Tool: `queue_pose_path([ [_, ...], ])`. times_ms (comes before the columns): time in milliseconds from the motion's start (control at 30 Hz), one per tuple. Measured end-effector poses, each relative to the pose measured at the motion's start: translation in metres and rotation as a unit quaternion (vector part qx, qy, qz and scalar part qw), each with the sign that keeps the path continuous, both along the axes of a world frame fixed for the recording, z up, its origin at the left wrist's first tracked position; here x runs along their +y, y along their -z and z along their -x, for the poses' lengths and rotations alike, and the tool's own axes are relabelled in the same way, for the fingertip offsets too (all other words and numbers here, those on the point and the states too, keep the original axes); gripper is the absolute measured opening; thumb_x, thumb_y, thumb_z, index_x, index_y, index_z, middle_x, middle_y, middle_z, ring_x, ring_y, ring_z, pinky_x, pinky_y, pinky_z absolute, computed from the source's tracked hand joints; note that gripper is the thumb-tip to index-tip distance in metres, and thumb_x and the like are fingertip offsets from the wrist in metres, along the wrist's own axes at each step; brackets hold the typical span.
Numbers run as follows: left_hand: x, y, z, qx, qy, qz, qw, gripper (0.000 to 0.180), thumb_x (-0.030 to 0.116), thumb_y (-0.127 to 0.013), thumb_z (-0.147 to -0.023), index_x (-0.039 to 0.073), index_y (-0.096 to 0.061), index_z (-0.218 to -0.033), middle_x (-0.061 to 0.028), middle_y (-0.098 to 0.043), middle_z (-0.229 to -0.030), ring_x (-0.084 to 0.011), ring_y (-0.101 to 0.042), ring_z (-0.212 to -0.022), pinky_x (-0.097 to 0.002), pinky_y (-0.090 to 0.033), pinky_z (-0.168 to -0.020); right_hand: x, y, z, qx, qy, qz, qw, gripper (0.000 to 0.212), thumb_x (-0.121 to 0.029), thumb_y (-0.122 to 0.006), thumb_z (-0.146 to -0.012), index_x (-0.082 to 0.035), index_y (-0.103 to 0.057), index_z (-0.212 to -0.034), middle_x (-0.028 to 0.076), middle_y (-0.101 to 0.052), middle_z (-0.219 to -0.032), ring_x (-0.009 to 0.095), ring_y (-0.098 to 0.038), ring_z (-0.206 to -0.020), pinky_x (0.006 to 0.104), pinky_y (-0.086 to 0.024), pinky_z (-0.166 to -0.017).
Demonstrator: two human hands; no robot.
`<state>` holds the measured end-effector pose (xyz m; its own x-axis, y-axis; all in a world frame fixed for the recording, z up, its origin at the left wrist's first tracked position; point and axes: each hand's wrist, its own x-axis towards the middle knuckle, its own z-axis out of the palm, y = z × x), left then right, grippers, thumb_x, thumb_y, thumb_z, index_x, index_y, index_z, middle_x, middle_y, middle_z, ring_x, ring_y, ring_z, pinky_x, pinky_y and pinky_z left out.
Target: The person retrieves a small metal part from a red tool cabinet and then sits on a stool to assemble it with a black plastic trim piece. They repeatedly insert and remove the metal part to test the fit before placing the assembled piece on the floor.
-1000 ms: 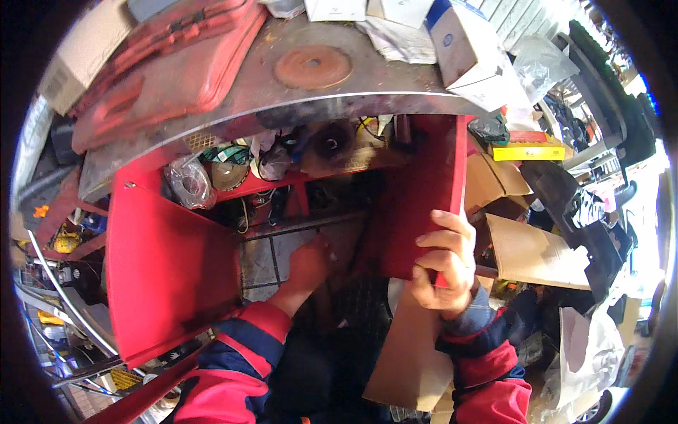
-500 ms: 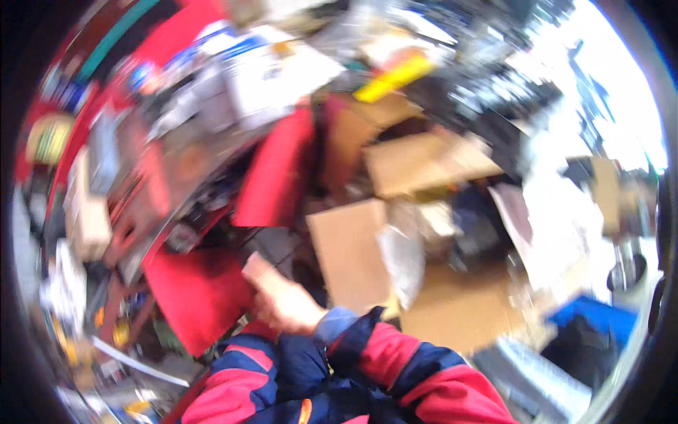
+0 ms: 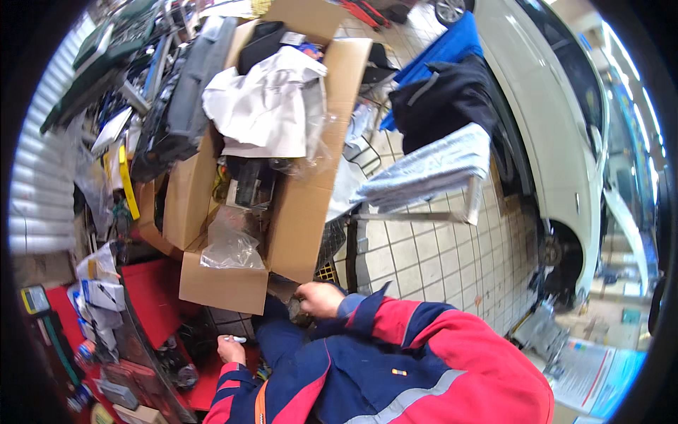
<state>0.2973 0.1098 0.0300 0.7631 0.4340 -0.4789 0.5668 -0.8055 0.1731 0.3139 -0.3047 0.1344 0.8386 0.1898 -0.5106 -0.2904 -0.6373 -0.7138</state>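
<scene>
My left hand (image 3: 232, 350) is low in the picture beside a red metal surface (image 3: 206, 378). Its fingers are closed around a small white stick-like piece (image 3: 240, 340), too small to identify. Further right, my right hand (image 3: 321, 299) has curled fingers, just beyond the near corner of a big open cardboard box (image 3: 302, 233). Something greyish brown shows under those fingertips, but I cannot make out what it is or whether it is gripped. Crumpled white paper (image 3: 265, 106) and clear plastic wrap (image 3: 229, 244) lie in the box.
A white car (image 3: 547, 92) stands to the right on a tiled floor (image 3: 438, 261). Between it and the box, a dark cloth (image 3: 452, 106) and a pale blue towel (image 3: 431, 166) hang over a frame. Tools and parts crowd the left, around a red cabinet (image 3: 148, 300).
My view has swung to the right, bringing the car and tiled floor in. The right hand, earlier stretched out near the red metal, is now beside the box; the left hand has come into view.
</scene>
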Motion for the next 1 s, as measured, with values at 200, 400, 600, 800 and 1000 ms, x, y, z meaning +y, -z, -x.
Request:
queue_pose_path([
  [200, -0.065, -0.072, -0.030, -0.106, 0.174, 0.084, 0.975, 0.017, 0.021, -0.072, -0.100, 0.006, -0.071, -0.108, -0.0231, -0.076, -0.096, -0.0458, -0.073, -0.094, -0.0541, -0.056, -0.082, -0.116, 0.004, 0.129, 0.186, 0.138, 0.165, 0.959, 0.043, -0.029, -0.067, -0.092, -0.007, -0.075, -0.128, 0.023, -0.078, -0.121, 0.040, -0.074, -0.116, 0.0490, -0.058, -0.103],
  [400, -0.121, -0.116, -0.063, -0.130, 0.419, 0.245, 0.864, 0.013, 0.018, -0.071, -0.099, 0.008, -0.070, -0.108, -0.0208, -0.076, -0.094, -0.0458, -0.073, -0.092, -0.0523, -0.057, -0.080, -0.111, -0.027, 0.243, 0.267, 0.364, 0.144, 0.881, 0.038, -0.026, -0.070, -0.087, -0.007, -0.080, -0.118, 0.022, -0.080, -0.112, 0.038, -0.077, -0.109, 0.0472, -0.060, -0.098],
  [600, -0.196, -0.147, -0.070, -0.029, 0.576, 0.314, 0.754, 0.012, 0.019, -0.074, -0.098, 0.010, -0.070, -0.105, -0.0191, -0.075, -0.089, -0.0436, -0.074, -0.088, -0.0520, -0.058, -0.077, -0.067, -0.102, 0.267, 0.036, 0.491, 0.207, 0.846, 0.034, -0.021, -0.067, -0.090, -0.006, -0.077, -0.118, 0.018, -0.077, -0.114, 0.039, -0.073, -0.108, 0.0475, -0.059, -0.098],
  [800, -0.300, -0.187, -0.065, 0.035, 0.638, 0.278, 0.717, 0.020, 0.026, -0.078, -0.097, 0.012, -0.074, -0.110, -0.0180, -0.078, -0.094, -0.0386, -0.077, -0.091, -0.0471, -0.060, -0.080, -0.132, -0.135, 0.240, -0.097, 0.579, 0.134, 0.798, 0.031, -0.017, -0.063, -0.094, -0.006, -0.076, -0.119, 0.018, -0.074, -0.115, 0.038, -0.072, -0.107, 0.0464, -0.058, -0.096],
  [1000, -0.446, -0.213, -0.029, -0.005, 0.642, 0.323, 0.695, 0.019, 0.023, -0.079, -0.098, 0.012, -0.071, -0.112, -0.0187, -0.077, -0.095, -0.0399, -0.076, -0.094, -0.0476, -0.059, -0.082, -0.223, -0.083, 0.184, -0.130, 0.385, -0.207, 0.890, 0.036, -0.021, -0.073, -0.096, -0.003, -0.072, -0.127, 0.018, -0.077, -0.114, 0.029, -0.075, -0.109, 0.0403, -0.059, -0.097],
])
